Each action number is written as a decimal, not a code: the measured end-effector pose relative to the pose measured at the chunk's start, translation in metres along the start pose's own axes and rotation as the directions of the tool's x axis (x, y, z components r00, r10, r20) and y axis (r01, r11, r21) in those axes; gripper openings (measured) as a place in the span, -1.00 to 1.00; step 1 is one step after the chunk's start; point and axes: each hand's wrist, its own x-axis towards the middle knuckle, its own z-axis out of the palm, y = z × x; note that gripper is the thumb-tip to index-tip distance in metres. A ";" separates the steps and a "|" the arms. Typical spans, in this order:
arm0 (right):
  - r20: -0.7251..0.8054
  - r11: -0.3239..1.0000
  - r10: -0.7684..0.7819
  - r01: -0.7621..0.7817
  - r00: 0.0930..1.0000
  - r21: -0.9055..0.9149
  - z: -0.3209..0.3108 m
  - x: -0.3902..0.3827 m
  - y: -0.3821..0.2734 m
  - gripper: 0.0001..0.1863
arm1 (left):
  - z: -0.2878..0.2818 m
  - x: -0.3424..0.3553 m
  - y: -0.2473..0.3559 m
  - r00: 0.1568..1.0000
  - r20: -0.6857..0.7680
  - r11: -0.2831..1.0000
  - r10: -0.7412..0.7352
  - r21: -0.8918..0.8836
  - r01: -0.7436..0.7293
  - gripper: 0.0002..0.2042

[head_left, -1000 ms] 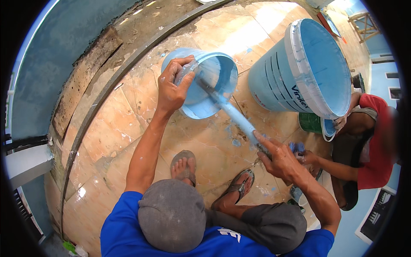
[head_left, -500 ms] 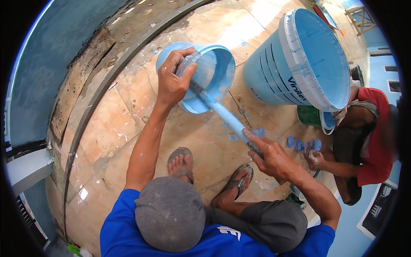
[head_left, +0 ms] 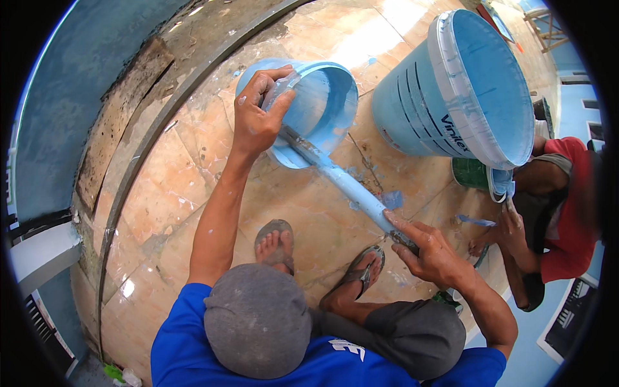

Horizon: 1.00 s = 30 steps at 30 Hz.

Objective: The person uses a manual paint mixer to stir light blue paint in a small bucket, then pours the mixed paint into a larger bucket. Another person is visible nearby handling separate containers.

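Observation:
The smaller light-blue paint bucket [head_left: 345, 119] is tilted on the tiled floor, its mouth turned toward the right. My left hand [head_left: 258, 116] grips its near-left rim, thumb on one side and fingers on the other, around a cloudy, see-through edge. Paint smears mark the knuckles. My right hand [head_left: 429, 248] is closed round the lower end of a long stick [head_left: 354, 187] coated in light-blue paint. The stick slants up to the left, its dark, worn far end at the bucket's mouth just below my left hand.
A large light-blue paint bucket [head_left: 412, 103] with a white rim stands at right. Beyond it a co-worker in a red shirt [head_left: 574, 213] handles a blue-stained piece beside a green can [head_left: 469, 173]. A dark curved edge strip [head_left: 138, 158] runs along the left.
My right hand has drawn the stick down and to the right. My left hand stays on the bucket's rim. The co-worker's hand has moved up toward the green can.

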 end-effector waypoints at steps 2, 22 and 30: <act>-0.025 0.984 0.099 -0.101 0.995 -0.148 -0.004 0.005 0.001 -0.22 | -0.001 -0.002 0.000 1.000 0.021 1.000 -0.009 0.011 0.009 -0.72; -0.096 0.970 -0.080 0.056 0.992 -0.236 0.012 0.060 0.014 -0.27 | 0.000 -0.007 0.007 0.999 -0.038 0.999 -0.028 -0.035 0.027 -0.85; -0.120 0.982 -0.186 0.180 0.975 -0.061 0.032 0.052 0.012 -0.28 | -0.001 0.003 0.000 1.000 -0.007 0.999 0.024 -0.025 -0.024 -0.89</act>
